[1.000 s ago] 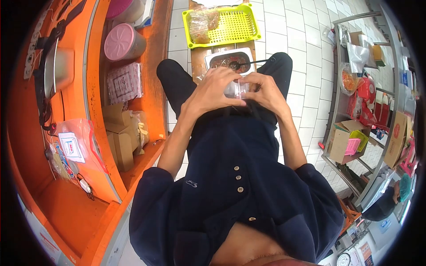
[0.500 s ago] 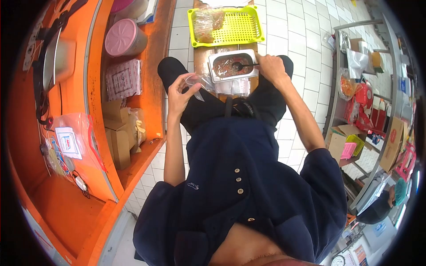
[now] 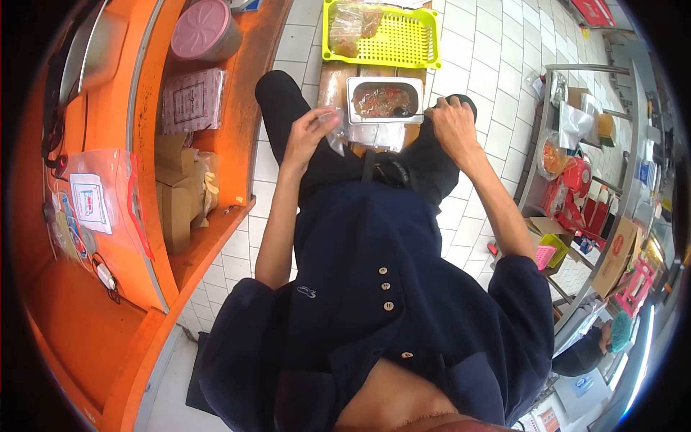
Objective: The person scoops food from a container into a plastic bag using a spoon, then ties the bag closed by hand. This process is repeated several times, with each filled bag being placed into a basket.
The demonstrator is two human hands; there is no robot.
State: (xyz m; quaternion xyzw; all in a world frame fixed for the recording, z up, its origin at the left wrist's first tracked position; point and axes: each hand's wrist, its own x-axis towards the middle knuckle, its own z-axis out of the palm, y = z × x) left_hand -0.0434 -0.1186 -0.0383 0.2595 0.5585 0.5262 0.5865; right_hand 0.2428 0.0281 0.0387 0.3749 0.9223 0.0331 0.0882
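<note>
While before apart, hands: left [image 3: 308,133] with bag [image 3: 334,129] now beside tray [image 3: 384,100].

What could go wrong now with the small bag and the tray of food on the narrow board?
The small clear bag, pinched by the left hand, looks limp; food may miss its mouth and land on the dark trousers. The metal tray sits on a narrow board between the knees; pulling the spoon with the right hand could tip it.

My left hand [image 3: 308,132] pinches a clear plastic bag [image 3: 335,133] beside the steel tray [image 3: 384,100] of reddish food. My right hand [image 3: 451,122] grips the spoon handle [image 3: 426,111] at tray's edge. Yellow basket [image 3: 392,36] sits beyond.
</note>
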